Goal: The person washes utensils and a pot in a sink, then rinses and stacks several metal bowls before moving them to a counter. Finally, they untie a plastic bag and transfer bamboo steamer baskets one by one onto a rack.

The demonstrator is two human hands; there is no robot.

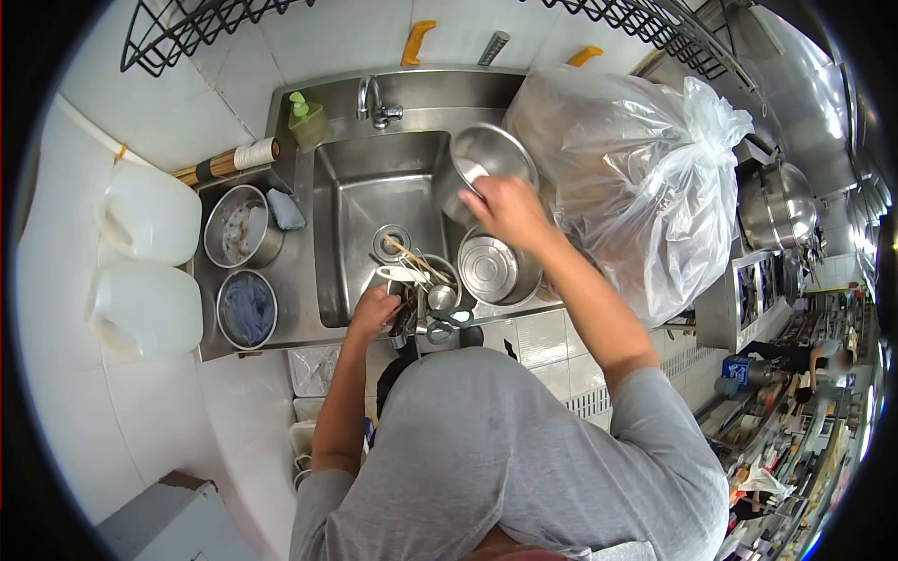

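My left hand [376,310] is curled against the near left side of a metal container of utensils [453,271] at the sink's front edge. Wooden chopsticks [412,256], a white-handled utensil [402,274], a small ladle [441,297] and scissors [451,319] stick out of it. Its gripping fingers are partly hidden by the utensils. My right hand [513,213] is closed at the near rim of a stainless steel pot [496,145], with a pale shape beside the fingertips. Below that hand stands another steel pot [490,268], nearer to me.
The steel sink [355,206] has a faucet [374,105] and green-capped bottle [303,122] behind it. Left are a bowl with contents [236,224], a bowl holding blue cloth [247,310] and white jugs [150,215]. A large plastic bag [636,178] crowds the right.
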